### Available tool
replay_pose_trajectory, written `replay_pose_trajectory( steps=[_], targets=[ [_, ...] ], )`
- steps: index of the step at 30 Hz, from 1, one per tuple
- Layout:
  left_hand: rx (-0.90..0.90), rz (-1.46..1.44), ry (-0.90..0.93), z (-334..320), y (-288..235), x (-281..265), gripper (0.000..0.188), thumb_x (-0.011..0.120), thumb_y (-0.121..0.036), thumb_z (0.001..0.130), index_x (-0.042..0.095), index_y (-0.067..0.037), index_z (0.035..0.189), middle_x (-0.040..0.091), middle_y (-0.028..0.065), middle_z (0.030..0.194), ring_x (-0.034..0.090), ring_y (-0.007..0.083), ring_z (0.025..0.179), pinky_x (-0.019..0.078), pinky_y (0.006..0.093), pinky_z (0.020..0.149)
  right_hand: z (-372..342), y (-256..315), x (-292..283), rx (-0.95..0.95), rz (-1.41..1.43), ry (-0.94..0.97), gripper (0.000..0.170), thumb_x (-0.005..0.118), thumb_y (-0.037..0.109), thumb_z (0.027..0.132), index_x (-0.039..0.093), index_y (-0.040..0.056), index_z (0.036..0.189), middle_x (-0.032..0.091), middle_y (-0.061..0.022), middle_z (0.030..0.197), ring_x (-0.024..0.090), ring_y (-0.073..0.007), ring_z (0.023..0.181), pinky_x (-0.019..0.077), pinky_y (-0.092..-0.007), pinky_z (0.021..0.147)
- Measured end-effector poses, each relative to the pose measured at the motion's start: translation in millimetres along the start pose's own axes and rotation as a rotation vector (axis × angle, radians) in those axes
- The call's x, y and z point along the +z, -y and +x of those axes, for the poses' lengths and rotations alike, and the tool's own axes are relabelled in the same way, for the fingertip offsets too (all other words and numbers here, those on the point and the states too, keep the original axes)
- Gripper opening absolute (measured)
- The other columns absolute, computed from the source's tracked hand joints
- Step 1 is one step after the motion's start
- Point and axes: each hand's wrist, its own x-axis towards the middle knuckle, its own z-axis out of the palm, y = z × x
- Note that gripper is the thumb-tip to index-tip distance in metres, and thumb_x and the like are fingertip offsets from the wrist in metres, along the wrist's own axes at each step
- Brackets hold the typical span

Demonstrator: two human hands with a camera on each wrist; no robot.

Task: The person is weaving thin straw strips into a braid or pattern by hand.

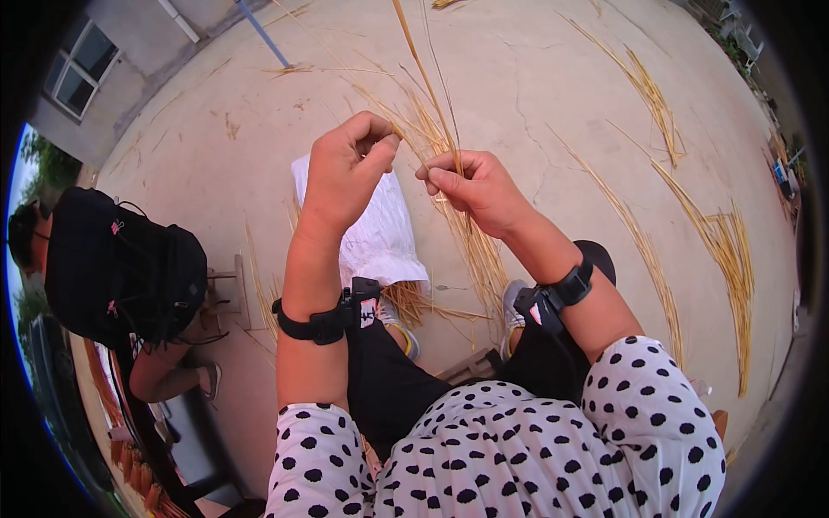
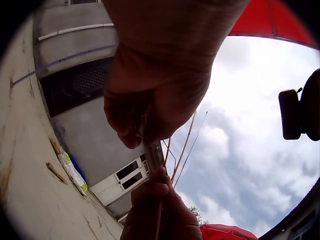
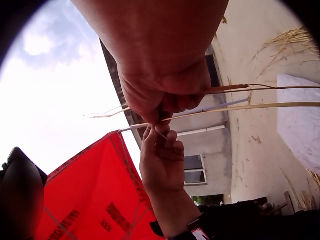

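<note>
My right hand [image 1: 479, 190] pinches a few long, thin straw stalks [image 1: 422, 69] between thumb and index finger. They rise past the fingers in the head view, and their lower ends run down beneath the hand. Beside it, a little higher, my left hand [image 1: 352, 164] has its thumb and fingers curled together on a small yellow-brown piece of straw [image 1: 397, 131]. From the right wrist, the left hand [image 3: 162, 167] appears with its fingertips right at those of the right hand [image 3: 165, 95]. Several stalks [image 3: 240, 107] stretch sideways from the grip.
On the concrete lies a white woven sack [image 1: 380, 229] with straw [image 1: 406, 302] sticking out of its near end. Loose straw piles [image 1: 730, 259] lie to the right. At left, a person with a black backpack [image 1: 121, 263] sits low. Red canopy fabric [image 3: 95, 195] shows overhead.
</note>
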Motion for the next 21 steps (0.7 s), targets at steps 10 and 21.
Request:
replay_pose_trajectory(
  steps=[10,21],
  targets=[
    [0.203,-0.215,-0.435,-3.8,-11.9,-3.1,0.020,0.058,-0.005,0.081,0.058,0.006,0.097,0.060,0.0061,0.078,0.054,0.0088,0.065,0.0449,0.0228,0.061,1.3,5.9,-7.2,-0.027,0.075,-0.077,0.020,0.059,0.016,0.087,0.062,-0.0002,0.096,0.059,-0.0002,0.076,0.034,-0.0008,0.047,0.0246,-0.0163,0.042],
    [-0.083,-0.193,0.086,-4.8,-7.1,22.9,0.016,0.060,-0.008,0.080,0.063,0.003,0.091,0.059,0.0027,0.069,0.051,0.0068,0.058,0.0373,0.0194,0.052,0.7,4.2,-5.9,-0.023,0.089,-0.053,0.017,0.063,0.018,0.083,0.065,0.0027,0.090,0.061,-0.0007,0.073,0.039,-0.0019,0.050,0.0292,-0.0167,0.044]
  ],
)
